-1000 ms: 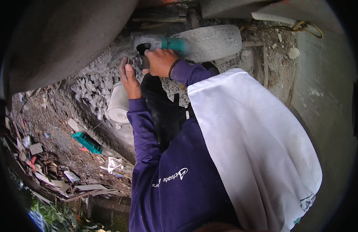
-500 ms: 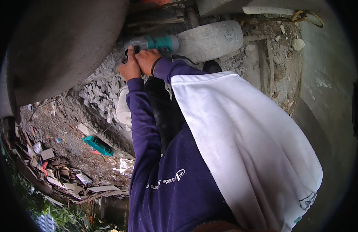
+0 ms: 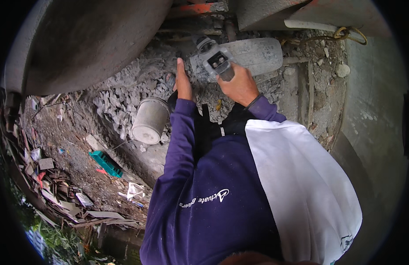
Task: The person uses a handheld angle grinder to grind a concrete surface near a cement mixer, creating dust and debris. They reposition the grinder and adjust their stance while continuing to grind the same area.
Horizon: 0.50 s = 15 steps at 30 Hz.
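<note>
My right hand (image 3: 240,86) is closed round the dark handle of a grey power tool (image 3: 215,56). A ring-shaped part and a dark recess show on the tool; its teal body, seen earlier, is not visible from this side. Beyond the tool lies a dusty grey rounded object (image 3: 259,55) whose kind I cannot tell. My left hand (image 3: 183,84) is apart from the tool, seen edge-on with fingers stretched out and nothing visible in it. Near my left forearm stands a tilted, dusty white bucket (image 3: 152,119) beside grey rubble (image 3: 118,110).
A large curved dark metal shape (image 3: 94,44) hangs over the upper left. A teal plastic piece (image 3: 106,164) lies on the ground to the left, above scattered wood scraps (image 3: 76,210). At the upper right, yellow rope (image 3: 346,33) lies near a smooth grey wall (image 3: 374,92).
My hands, together on the power tool before, are now apart. The right has moved rightward with the tool, which has turned. The left is off it, fingers straightened. More of the bucket shows.
</note>
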Each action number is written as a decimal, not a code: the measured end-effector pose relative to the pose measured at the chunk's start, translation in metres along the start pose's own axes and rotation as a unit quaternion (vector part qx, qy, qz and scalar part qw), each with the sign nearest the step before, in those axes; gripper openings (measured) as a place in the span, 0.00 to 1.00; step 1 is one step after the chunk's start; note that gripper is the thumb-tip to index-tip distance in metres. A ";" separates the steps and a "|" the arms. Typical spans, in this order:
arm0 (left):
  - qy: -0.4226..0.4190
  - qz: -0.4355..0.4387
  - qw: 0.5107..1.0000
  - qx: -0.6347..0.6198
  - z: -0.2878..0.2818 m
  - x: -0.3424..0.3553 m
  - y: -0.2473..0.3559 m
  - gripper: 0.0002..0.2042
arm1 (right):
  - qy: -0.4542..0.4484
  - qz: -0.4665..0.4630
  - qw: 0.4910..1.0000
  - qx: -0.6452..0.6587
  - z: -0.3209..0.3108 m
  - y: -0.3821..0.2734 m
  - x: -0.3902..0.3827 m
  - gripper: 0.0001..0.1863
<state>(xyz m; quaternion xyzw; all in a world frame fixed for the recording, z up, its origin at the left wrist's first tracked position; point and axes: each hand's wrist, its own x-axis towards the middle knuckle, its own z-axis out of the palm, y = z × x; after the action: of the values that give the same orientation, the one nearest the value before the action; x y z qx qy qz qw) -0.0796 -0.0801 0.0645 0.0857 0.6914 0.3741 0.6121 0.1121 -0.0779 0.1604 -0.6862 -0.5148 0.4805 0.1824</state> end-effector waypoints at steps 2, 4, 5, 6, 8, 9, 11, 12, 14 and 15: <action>-0.033 -0.096 0.994 -0.051 0.003 0.039 -0.029 0.55 | 0.034 0.027 0.999 -0.006 -0.014 0.004 -0.005 0.17; -0.102 -0.201 0.972 -0.060 0.033 0.042 -0.029 0.65 | 0.040 0.049 0.998 -0.001 -0.028 0.022 -0.013 0.16; -0.106 -0.209 0.971 -0.038 0.045 0.045 -0.033 0.64 | 0.044 0.060 0.997 0.001 -0.037 0.034 -0.016 0.16; -0.108 -0.214 0.971 -0.013 0.055 0.049 -0.037 0.64 | 0.023 0.109 0.993 0.024 -0.042 0.058 -0.015 0.16; -0.099 -0.174 0.979 0.034 0.070 0.047 -0.057 0.58 | 0.023 0.015 0.999 0.022 -0.047 0.094 -0.012 0.16; -0.084 -0.114 0.988 0.057 0.077 0.050 -0.065 0.54 | 0.027 0.021 0.999 0.019 -0.050 0.089 -0.007 0.16; -0.073 0.001 0.987 0.146 0.087 0.040 -0.063 0.49 | 0.031 0.042 0.999 0.014 -0.050 0.077 -0.008 0.16; -0.077 -0.013 0.989 0.123 0.086 0.025 -0.065 0.48 | 0.022 0.046 0.999 0.001 -0.046 0.067 -0.016 0.17; -0.092 -0.022 0.993 0.071 0.095 0.011 -0.058 0.46 | 0.015 0.037 0.999 -0.025 -0.040 0.045 -0.018 0.18; -0.164 -0.024 0.986 0.018 0.100 -0.015 -0.034 0.43 | 0.022 0.037 0.999 -0.010 -0.041 0.034 -0.020 0.18</action>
<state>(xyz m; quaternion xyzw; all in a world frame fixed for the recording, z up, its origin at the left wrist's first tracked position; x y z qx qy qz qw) 0.0265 -0.0722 0.0581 0.1402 0.5898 0.3280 0.7245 0.1650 -0.0993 0.1641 -0.7169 -0.4897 0.4666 0.1691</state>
